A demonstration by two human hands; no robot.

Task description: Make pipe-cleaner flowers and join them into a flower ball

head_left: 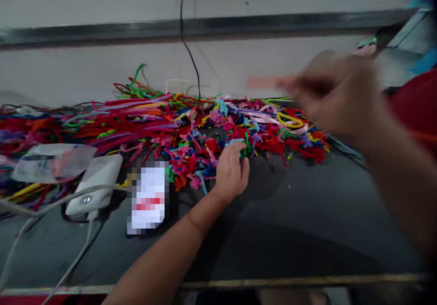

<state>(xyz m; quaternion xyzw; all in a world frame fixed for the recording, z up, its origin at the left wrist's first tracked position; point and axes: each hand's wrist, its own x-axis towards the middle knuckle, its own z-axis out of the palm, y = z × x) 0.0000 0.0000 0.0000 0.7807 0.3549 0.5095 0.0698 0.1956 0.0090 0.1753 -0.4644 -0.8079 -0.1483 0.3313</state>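
Fuzzy coloured craft stems (143,114), some long and some twisted into small shapes, lie heaped along the back of a dark table (273,232). My left hand (232,170) rests at the heap's front edge, its fingers bent over light blue and green pieces; whether it grips them is hidden. Raised at the right above the table, my right hand (327,93) is blurred, with its fingers pinched on a flat orange strip (262,83) that points left. A loop of yellow stem (289,120) lies in the heap below the strip.
A white power bank (97,182) with cables and a lit phone (148,200) lie at the left front. Behind the power bank is a clear plastic bag (54,163). A black cord (187,45) hangs down the wall. Something red (418,104) stands at the far right.
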